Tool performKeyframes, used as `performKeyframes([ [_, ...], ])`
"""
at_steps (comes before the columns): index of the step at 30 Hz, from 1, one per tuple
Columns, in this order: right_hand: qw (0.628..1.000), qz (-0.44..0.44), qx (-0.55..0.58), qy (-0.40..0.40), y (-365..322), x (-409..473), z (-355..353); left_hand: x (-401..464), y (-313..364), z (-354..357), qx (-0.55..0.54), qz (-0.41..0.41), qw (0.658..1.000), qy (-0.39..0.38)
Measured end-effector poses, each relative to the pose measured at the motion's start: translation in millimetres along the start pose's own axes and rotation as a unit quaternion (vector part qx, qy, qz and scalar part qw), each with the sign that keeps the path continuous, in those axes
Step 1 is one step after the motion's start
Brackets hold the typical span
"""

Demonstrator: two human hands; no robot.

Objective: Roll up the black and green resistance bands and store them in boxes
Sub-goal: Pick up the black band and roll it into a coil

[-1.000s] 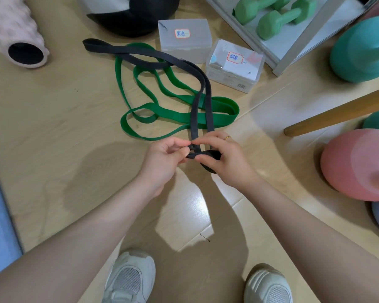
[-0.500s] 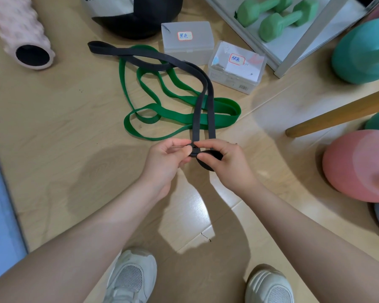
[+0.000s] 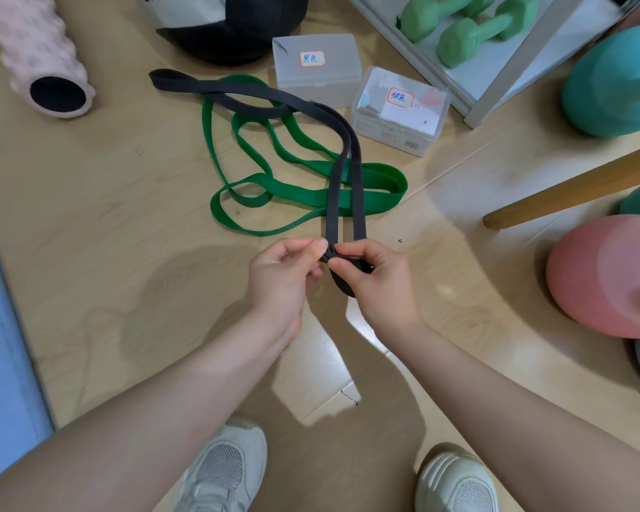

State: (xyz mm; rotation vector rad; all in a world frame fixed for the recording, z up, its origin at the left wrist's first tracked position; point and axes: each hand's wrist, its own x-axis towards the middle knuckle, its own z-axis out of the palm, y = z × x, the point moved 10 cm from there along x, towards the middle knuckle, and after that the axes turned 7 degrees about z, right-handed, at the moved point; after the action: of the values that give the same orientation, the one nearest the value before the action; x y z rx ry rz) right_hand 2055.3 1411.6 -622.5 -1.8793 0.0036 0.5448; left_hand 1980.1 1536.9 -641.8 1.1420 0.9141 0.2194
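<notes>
1. On the wood floor [image 3: 89,216] I see the green band [image 3: 311,195] sprawled in loose loops, flat and untouched, near two lidded plastic boxes [image 3: 316,73] beyond it.
2. Black band [image 3: 342,171] lies across the green one: far end rests on the floor near the foam roller [image 3: 37,57], two parallel runs lead back to the hands.
3. Left hand [image 3: 283,279]: thumb and forefinger pinched narrow on the near end of the black band.
4. Right hand [image 3: 375,280]: fingers curled around a small started coil, thumb pressing on top. Coil mostly hidden, so I can't count turns.
5. Handling call: the band looks light, limp, rubbery, probably grippy. I'd expect it to spring open if pinch pressure drops. I'd hold the coil across its flat faces, feed both runs together, keep edges aligned.
6. Risk: dragging the black band could pull the green loops along underneath.
7. Progress: early, I'd judge. Nothing boxed; both lids look closed.
</notes>
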Motion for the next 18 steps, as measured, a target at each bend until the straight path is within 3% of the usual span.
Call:
performKeyframes([
  [11, 1.0, -0.013, 0.003, 0.018, 8, -3, -2, -8, -4, 10, -0.024, 0.005, 1.0, -0.012],
  [18, 0.986, -0.106, -0.122, -0.036, -15, -6, 7, -4, 5, 6, 0.002, 0.02, 0.999, -0.025],
])
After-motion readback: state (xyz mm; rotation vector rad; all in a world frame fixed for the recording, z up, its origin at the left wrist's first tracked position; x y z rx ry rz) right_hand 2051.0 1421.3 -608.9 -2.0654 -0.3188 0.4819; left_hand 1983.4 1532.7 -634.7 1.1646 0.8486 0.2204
